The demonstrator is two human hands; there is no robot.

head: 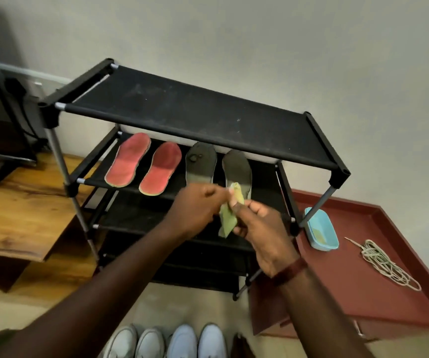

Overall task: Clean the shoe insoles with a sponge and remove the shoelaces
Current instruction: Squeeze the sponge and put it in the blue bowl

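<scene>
Sponge: yellow-green, thin, flexed, held in the air in front of the shoe rack, just below the grey insole. Right hand fingers clamped on its middle. Left hand fingers curled by its upper edge; can't tell if they pinch it.

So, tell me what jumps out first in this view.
At centre the right hand pinches a yellow-green sponge, with the left hand close against it. Behind them, on the second shelf of the black shoe rack, lie two red insoles and two dark grey insoles. At right, loose shoelaces and a blue tub sit on a red surface.
</scene>
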